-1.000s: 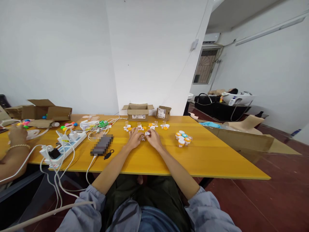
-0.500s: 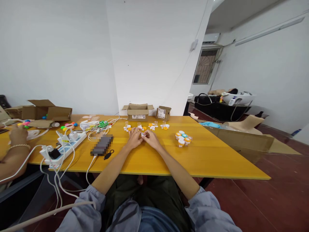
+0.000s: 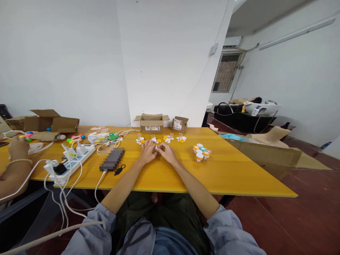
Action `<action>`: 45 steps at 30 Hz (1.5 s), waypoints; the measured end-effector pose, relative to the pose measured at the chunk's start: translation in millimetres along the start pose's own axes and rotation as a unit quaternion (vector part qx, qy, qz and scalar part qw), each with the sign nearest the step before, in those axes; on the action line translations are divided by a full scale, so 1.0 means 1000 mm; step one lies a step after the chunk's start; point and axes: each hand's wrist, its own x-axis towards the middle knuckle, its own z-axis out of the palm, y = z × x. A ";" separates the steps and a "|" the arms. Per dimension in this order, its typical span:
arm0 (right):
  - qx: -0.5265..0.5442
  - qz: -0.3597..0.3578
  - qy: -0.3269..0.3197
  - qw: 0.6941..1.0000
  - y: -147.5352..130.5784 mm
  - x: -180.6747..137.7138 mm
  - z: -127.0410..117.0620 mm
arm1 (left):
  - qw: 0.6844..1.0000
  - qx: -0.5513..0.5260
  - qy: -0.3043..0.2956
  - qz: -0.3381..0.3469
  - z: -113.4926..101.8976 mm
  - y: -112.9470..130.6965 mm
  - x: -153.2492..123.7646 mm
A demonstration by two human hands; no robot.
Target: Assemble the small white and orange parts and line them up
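Grip nearly closed: thumb and fingers of the bare right hand (image 3: pixel 166 152) are drawn together on a small white piece (image 3: pixel 156 146), probably plastic, and the bare left hand (image 3: pixel 148 153) meets it from the other side. How firmly the left one holds, I cannot tell; its fingertips are hidden. I judge the step in hand to be fine, two-handed fingertip work on that piece, which sits between the hands over the yellow-brown wooden tabletop (image 3: pixel 175 180). Next, it seems to call for a steady left hand and small, careful motions of the right.

Nearest my camera are grey-blue fabric sleeves (image 3: pixel 233 230). Farther in, to the left, lie a dark rectangular device (image 3: pixel 112 160), blurred out, and a white plastic power strip (image 3: pixel 73 164). To the right, well apart from the hands, stands a tight cluster of round jars (image 3: pixel 203 149) with white, orange and teal lids. Just beyond the hands runs a row of small clear cups (image 3: pixel 171 136), with loose white and orange pieces (image 3: pixel 181 141) around them. Behind, two brown cardboard boxes (image 3: pixel 152 123) stand before a white wall (image 3: pixel 167 63).
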 end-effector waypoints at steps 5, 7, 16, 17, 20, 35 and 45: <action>-0.006 -0.004 0.006 1.000 0.000 -0.001 0.000 | 1.000 0.002 0.001 -0.006 0.001 0.000 0.000; -0.005 -0.007 0.007 1.000 0.001 -0.001 0.000 | 1.000 0.001 0.002 -0.007 0.001 0.001 0.000; 0.026 0.024 0.009 0.999 -0.004 -0.001 0.001 | 1.000 -0.005 -0.001 -0.006 0.001 0.001 0.000; 0.025 0.023 0.011 0.999 -0.005 -0.001 0.001 | 1.000 -0.006 -0.003 -0.006 0.000 0.001 0.000; 0.020 0.020 0.017 0.999 -0.007 -0.001 0.001 | 1.000 -0.007 -0.010 -0.008 0.000 0.001 0.001; -0.032 -0.008 0.002 0.999 -0.005 -0.003 -0.001 | 1.000 -0.010 -0.008 -0.022 0.001 -0.001 0.001; -0.044 -0.005 0.000 0.999 -0.004 -0.002 0.000 | 0.999 -0.014 -0.006 -0.036 -0.002 0.002 0.002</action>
